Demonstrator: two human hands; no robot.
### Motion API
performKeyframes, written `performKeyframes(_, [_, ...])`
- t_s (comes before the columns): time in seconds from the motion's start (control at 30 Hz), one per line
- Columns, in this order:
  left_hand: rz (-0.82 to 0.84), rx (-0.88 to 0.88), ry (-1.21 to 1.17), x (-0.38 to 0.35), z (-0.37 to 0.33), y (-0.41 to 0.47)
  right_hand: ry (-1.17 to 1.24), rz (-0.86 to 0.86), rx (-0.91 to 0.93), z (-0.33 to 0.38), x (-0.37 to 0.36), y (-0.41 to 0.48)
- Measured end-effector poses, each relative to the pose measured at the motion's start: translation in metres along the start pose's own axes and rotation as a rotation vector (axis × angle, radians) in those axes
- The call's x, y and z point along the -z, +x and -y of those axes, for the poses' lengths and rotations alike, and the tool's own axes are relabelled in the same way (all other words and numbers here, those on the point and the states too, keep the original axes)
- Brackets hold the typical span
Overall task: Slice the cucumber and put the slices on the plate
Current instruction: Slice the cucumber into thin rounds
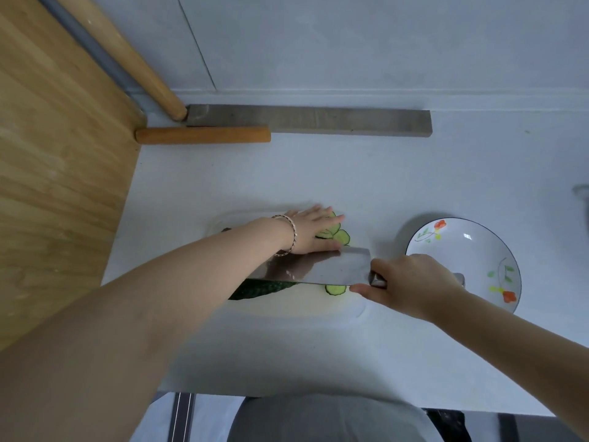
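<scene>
White counter (318,173), wooden panel (57,186), left hand (314,232) laid flat on slices (342,236), right hand (411,282) gripping cleaver (318,269)

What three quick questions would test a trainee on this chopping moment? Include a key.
1. True or false: the round white plate with painted flowers holds no slices yet.
2. The right hand grips the broad steel cleaver by: A its blade tip; B its handle; C its far corner.
3. What lies under the flat left hand?

Key: 1 true. 2 B. 3 pale green cucumber slices.
</scene>
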State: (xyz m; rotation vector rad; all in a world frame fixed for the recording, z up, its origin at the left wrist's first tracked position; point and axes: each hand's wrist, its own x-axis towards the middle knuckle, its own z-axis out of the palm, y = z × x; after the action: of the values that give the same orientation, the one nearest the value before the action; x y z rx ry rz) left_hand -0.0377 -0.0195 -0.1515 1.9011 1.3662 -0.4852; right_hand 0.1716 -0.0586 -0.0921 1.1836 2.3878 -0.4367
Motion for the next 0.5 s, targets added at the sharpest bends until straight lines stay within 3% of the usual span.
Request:
performKeyframes(0.17, [-0.057, 0.113, 0.015, -0.001, 0.009, 0.014, -0.059, 0.005, 0.03, -0.005, -0.005, -0.004])
performKeyframes(0.33, [-0.213, 0.236, -0.062, 0.034, 0.009, -0.015, -0.018, -0.004, -0.089, -0.018, -0.011, -0.015])
performKeyframes(0.4, [-0.46, 0.278, -0.305, 0.048, 0.006, -0.041, 0.157, -0.03, -0.189, -0.02, -0.019, -0.019])
performKeyframes(0.5, [-1.097, 0.3, -0.566, 0.041, 0.002, -0.077, 0.502, -0.084, -0.315, -0.016, -0.03, -0.021])
